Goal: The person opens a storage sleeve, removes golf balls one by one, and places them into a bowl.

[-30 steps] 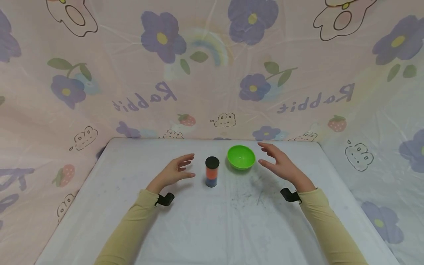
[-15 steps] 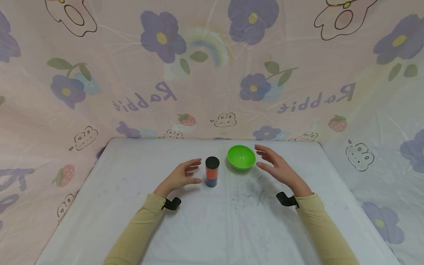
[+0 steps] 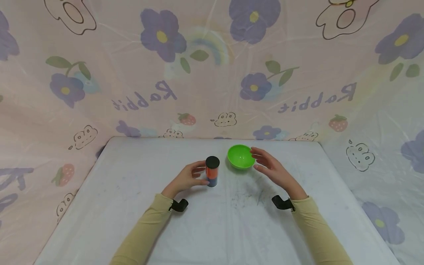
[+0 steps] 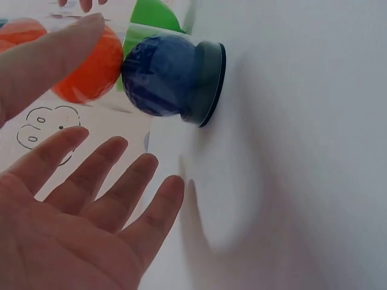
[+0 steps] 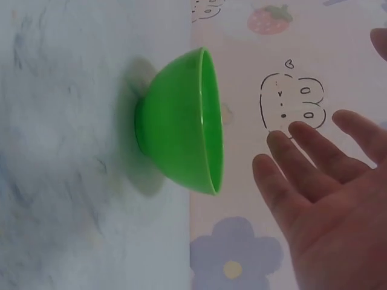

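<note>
A clear tube [image 3: 212, 173] with a black lid stands upright mid-table. Orange balls [image 4: 91, 72] show inside it, above a dark blue ball [image 4: 158, 75] by the dark base. My left hand [image 3: 186, 180] is at the tube's left side, fingers extended and spread, the thumb overlapping the tube in the left wrist view. A bright green bowl [image 3: 241, 157] sits upright just right of and behind the tube. My right hand [image 3: 277, 173] is at the bowl's right side, its fingertips overlapping the rim in the head view; the right wrist view has the relaxed fingers apart from the bowl.
A white cloth covers the table [image 3: 251, 228], with dark smudges in front of the bowl. Behind it hangs a pink printed curtain [image 3: 205, 84] that also runs along both sides. Each wrist wears a black camera mount [image 3: 180, 205].
My left hand has moved right until its fingers reach the tube. The right hand has come left to the bowl's rim. Tube and bowl stay in place.
</note>
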